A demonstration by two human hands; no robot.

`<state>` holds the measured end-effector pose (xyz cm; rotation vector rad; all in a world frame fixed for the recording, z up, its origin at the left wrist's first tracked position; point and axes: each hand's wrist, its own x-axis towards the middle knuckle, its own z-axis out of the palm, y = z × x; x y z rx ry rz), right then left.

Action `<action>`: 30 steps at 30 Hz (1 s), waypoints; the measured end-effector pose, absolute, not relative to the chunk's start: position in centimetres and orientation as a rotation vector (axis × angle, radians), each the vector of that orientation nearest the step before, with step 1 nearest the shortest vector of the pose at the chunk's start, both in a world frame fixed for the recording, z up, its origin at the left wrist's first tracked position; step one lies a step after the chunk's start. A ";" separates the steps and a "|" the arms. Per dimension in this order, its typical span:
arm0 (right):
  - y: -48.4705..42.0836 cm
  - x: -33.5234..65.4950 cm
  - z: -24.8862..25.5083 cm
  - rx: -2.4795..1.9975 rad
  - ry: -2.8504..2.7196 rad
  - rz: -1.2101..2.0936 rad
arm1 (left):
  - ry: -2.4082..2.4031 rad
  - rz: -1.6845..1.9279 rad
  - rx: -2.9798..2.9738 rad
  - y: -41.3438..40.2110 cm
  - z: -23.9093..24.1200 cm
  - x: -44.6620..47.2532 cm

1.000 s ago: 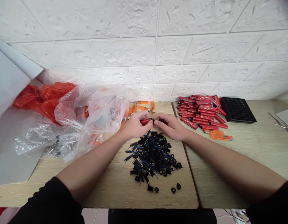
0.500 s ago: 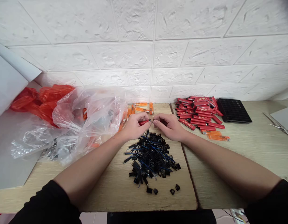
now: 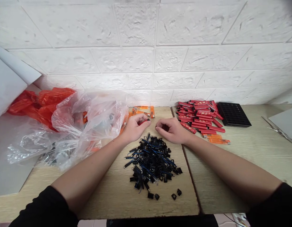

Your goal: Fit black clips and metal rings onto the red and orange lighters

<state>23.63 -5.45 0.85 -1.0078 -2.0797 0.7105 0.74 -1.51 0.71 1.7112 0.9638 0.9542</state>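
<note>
1. A red case is clamped between the thumb and curled fingers of the left hand, much of it covered.
2. Its long axis is laid roughly crosswise, the dark end being pointed out of the grip towards the right hand.
3. A gap is left between that end and the right fingertips, which are drawn close; whether a small part is pinched there cannot be told.
4. Nearer the body, just below both grips, black parts are heaped.
</note>
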 end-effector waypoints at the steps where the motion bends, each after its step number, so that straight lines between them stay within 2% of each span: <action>1: -5.6 23.5 1.0 -0.966 -2.093 0.759 | 0.963 0.971 1.700 -1.4 0.7 0.8; 7: -6.2 23.1 1.4 -0.743 -2.135 1.020 | 0.958 0.977 1.700 -1.3 0.7 0.8; 11: -6.1 23.2 1.4 -0.748 -2.092 1.135 | 0.966 0.953 1.699 -1.4 0.7 0.8; 20: -5.4 22.9 0.5 -1.011 -1.817 0.994 | 0.919 0.894 1.697 -1.8 1.2 0.8; 30: -5.2 22.8 0.3 -1.009 -1.800 0.992 | 0.888 0.863 1.740 -1.7 0.8 0.7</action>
